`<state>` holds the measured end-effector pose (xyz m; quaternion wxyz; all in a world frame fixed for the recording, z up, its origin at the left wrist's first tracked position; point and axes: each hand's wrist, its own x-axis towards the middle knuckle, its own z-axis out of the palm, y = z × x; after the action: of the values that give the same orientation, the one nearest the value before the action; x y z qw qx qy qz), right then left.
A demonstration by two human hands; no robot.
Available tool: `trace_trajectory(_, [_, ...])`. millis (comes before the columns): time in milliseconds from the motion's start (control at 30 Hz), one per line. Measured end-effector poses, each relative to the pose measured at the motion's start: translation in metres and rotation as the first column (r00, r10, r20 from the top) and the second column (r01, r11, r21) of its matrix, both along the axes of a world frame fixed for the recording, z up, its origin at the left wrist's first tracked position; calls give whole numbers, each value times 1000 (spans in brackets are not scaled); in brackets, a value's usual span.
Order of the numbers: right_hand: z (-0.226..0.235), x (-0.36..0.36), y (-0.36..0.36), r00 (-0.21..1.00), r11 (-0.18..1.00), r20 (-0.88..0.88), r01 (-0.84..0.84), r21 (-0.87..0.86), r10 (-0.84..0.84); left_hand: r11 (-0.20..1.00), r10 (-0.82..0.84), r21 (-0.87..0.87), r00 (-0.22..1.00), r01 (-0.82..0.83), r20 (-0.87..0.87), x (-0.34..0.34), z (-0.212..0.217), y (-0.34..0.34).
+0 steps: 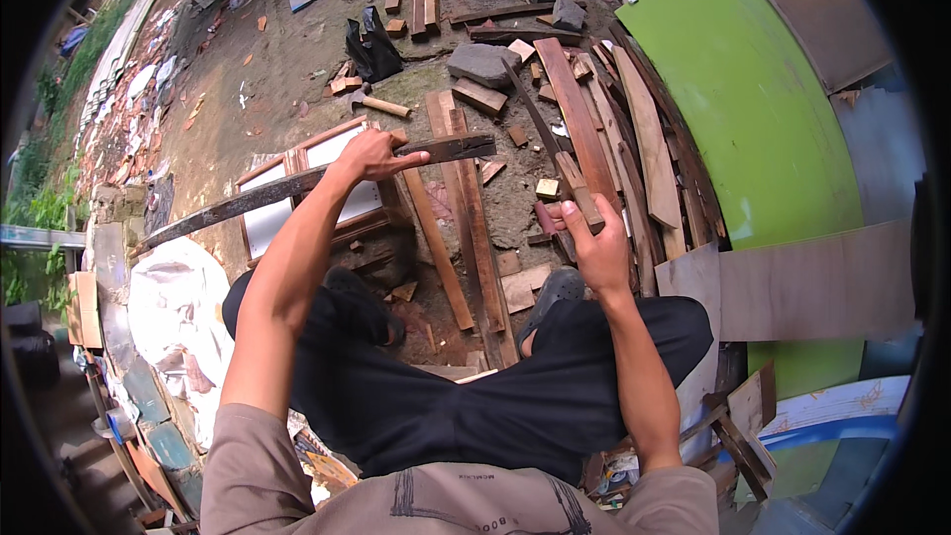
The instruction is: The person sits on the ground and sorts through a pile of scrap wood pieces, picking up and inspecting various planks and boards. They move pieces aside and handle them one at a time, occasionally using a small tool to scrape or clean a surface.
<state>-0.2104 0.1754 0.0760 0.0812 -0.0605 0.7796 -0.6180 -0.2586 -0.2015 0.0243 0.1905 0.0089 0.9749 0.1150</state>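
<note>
Ground point(223, 99) spread out upper left, one green panel point(738, 109) edged the right, left hand point(372, 155) gripped one dark plank point(248, 201), right hand point(598, 246) held one wood block point(575, 183)

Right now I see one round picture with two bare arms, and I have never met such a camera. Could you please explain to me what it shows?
There is no machine here, only a person's own two hands. The camera is worn on the head and looks down; its wide fisheye lens bends straight edges near the rim. Left in the picture is the person's left.

The left hand holds a long dark plank. The right hand holds a short wood piece.

On the ground lie a hammer, a black bag, a grey stone and many loose boards. A green panel is at the right.
</note>
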Motion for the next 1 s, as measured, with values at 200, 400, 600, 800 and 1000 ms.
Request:
trace_trajectory(200, [-6, 10, 6, 1000, 998, -9, -6, 57, 6, 996, 62, 57, 998, -62, 10, -9, 8, 2])
trace_trajectory(400, [11, 18, 3, 999, 994, 30, -26, 105, 23, 996, 63, 63, 998, -63, 2, -12, -5, -7])
trace_trajectory(600, [5, 21, 3, 997, 988, 73, -44, 151, 33, 999, -4, 33, 997, 6, -81, -3, -9, -1])
trace_trajectory(800, [7, 20, 0, 989, 993, 139, -64, 97, 50, 998, -59, -41, 909, 46, -412, 24, -25, 6])
trace_trajectory(1000, [10, 20, -4, 986, 992, 161, -67, 105, 49, 985, -101, -171, 825, 5, -556, 39, -37, 21])
